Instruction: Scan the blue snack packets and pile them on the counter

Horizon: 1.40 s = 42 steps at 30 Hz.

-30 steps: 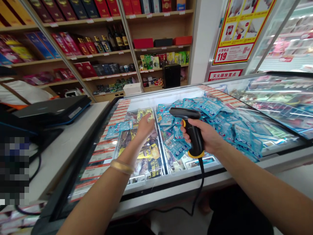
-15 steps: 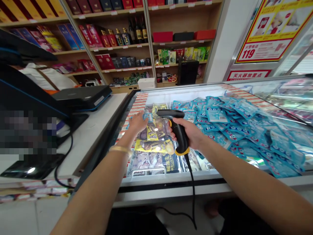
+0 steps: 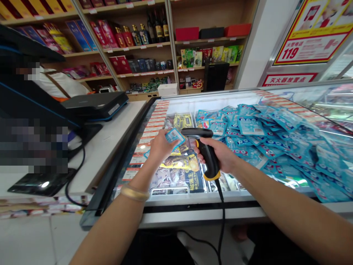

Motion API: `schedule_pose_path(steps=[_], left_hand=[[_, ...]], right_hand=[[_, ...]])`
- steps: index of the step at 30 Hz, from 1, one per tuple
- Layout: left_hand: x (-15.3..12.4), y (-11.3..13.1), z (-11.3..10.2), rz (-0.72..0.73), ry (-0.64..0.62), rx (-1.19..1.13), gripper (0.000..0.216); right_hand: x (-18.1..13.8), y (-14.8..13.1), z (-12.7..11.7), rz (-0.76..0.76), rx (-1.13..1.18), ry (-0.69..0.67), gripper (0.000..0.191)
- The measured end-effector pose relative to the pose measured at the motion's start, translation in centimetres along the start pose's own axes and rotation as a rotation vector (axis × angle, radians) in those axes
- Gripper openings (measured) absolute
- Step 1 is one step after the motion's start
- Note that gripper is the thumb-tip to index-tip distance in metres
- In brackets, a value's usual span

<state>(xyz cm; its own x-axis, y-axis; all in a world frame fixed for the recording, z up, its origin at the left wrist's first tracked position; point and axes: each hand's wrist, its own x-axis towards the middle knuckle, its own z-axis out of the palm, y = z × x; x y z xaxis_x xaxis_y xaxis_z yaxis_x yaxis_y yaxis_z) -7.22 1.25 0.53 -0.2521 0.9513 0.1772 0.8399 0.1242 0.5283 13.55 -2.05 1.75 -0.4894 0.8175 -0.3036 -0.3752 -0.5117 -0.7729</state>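
My left hand [image 3: 160, 147] is closed on a small blue packet [image 3: 174, 137], tilted with a pale label facing up. In my right hand [image 3: 219, 152] is a black and yellow barcode scanner [image 3: 208, 156], its head pointing left toward the packet. A black cable [image 3: 221, 209] hangs from the scanner's handle. Both hands are over the glass-topped freezer [image 3: 165, 217]. Yellow snack packets [image 3: 176, 162] show beneath my left hand. To the right of the scanner lies a big heap of similar blue packets [image 3: 256, 136].
At left, a white counter [image 3: 110, 141] bears a black flat device [image 3: 96, 105] and a dark monitor [image 3: 35, 114]. Behind the freezer, wooden shelves [image 3: 140, 75] hold boxes and bottles. Another person [image 3: 59, 82] in white is partly visible behind the monitor.
My left hand has lifted slightly and turned, bringing the blue packet's label into clearer view near the scanner. The right hand still holds the scanner; the whole view has shifted a little.
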Motion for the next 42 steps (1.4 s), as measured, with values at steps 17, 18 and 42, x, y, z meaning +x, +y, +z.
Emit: schedule_pose_path(steps=[17, 18, 42], left_hand=[[-0.6, 0.8, 0.6, 0.164, -0.007, -0.469, 0.031], [-0.7, 0.8, 0.5, 0.156, 0.006, -0.444, 0.031], [0.6, 12.4, 5.9, 0.118, -0.211, -0.707, 0.047]], right_hand=[[-0.6, -0.2, 0.1, -0.094, -0.032, -0.082, 0.026], [-0.6, -0.2, 0.0, -0.095, -0.033, -0.078, 0.026], [-7.9, -4.5, -5.1, -0.304, 0.019, 0.121, 0.028]])
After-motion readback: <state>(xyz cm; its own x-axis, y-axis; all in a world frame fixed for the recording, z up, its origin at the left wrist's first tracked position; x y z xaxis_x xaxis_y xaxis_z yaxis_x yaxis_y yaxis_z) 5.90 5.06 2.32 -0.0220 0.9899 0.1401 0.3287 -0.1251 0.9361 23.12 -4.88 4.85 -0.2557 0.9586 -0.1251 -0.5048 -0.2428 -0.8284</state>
